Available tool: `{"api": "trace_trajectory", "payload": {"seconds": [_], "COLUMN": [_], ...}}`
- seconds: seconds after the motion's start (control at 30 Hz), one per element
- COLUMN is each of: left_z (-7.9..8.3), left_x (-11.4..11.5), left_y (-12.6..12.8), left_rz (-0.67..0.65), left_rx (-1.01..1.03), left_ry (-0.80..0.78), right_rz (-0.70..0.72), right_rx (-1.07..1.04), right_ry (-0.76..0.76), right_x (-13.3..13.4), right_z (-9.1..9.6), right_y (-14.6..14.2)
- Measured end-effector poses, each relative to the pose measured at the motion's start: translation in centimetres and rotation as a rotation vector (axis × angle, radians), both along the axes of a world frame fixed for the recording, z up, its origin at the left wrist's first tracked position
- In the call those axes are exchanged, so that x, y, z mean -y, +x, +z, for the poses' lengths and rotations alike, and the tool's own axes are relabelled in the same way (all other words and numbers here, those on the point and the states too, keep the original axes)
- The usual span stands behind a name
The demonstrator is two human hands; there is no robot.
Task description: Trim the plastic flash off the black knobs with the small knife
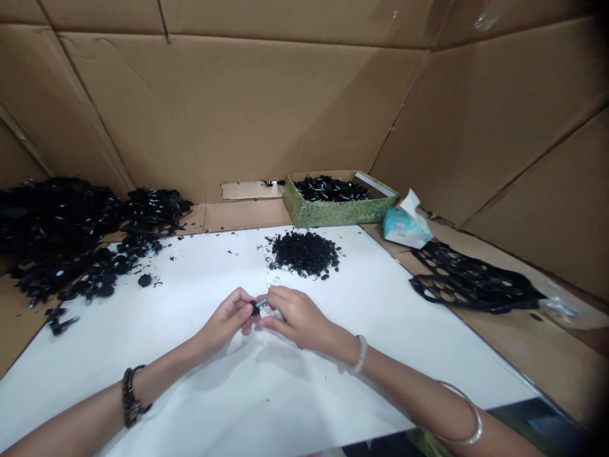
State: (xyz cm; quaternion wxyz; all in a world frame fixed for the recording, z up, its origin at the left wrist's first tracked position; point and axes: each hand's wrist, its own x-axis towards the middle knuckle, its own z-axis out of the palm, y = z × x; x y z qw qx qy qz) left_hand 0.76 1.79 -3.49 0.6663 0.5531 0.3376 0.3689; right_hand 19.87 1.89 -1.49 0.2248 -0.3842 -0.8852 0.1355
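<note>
My left hand (232, 318) and my right hand (294, 314) meet over the middle of the white sheet (190, 393). Both are pinched together on a small black part with a silvery pin (258, 307) held between the fingertips. Just beyond the hands lies a small heap of tiny black rings (304, 252). A dark beaded bracelet is on my left wrist, a pale bead bracelet and a metal bangle on my right arm.
A large pile of black parts with pins (71, 235) covers the left. A green box (333, 211) holding more black pieces stands at the back. A tissue pack (406, 225) and black netted frames (469, 282) lie at right. Cardboard walls (285, 101) surround everything.
</note>
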Motion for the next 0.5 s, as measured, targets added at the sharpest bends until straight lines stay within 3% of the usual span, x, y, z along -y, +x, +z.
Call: {"api": "trace_trajectory", "payload": {"seconds": [0.17,0.37,0.5], "left_z": [-0.01,-0.44,-0.42], "left_x": [0.18,0.13,0.38], "left_y": [0.17,0.21,0.15], "left_rz": [-0.055,0.019,0.002], "left_rx": [-0.042,-0.035,-0.062], "left_ry": [0.014,0.042,0.067], "right_rz": [-0.034,0.019,0.086], "right_rx": [-0.093,-0.237,-0.321], "right_ry": [-0.099,-0.449,-0.576], "right_x": [0.14,0.25,0.63], "right_z": [-0.62,-0.73,-0.49], "right_y": [-0.40,-0.27,-0.09]}}
